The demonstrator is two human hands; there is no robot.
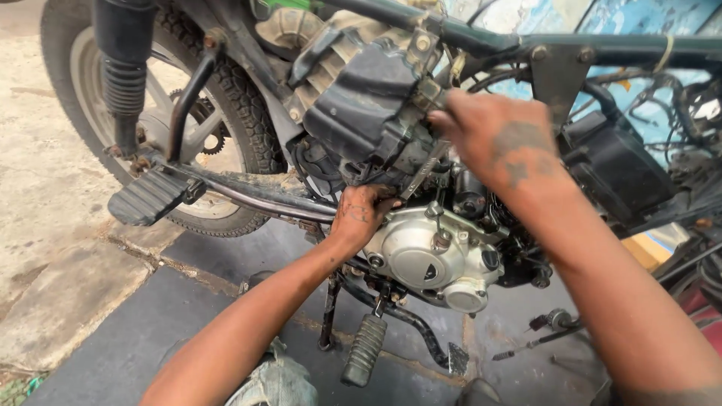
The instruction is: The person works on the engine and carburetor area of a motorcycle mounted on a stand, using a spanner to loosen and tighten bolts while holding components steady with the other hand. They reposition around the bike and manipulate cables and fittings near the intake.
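A stripped motorcycle stands in front of me, with a silver engine case [429,256] low in the middle. Above the case sits a black plastic air box [361,105]. My right hand [500,139] is up against the right side of that box and grips a slim metal spanner [423,171], which slants down and to the left. My left hand [361,214] reaches in under the box, just above the engine case, with its fingers curled into the gap near the spanner's lower end. What those fingers hold is hidden.
The rear wheel [226,90] and a shock absorber [124,75] fill the upper left. A black passenger footrest [147,197] sticks out at the left, a second footrest [365,349] and the stand hang below the engine. A black battery box [617,169] and loose wires sit at the right. Small tools [553,322] lie on the dark floor.
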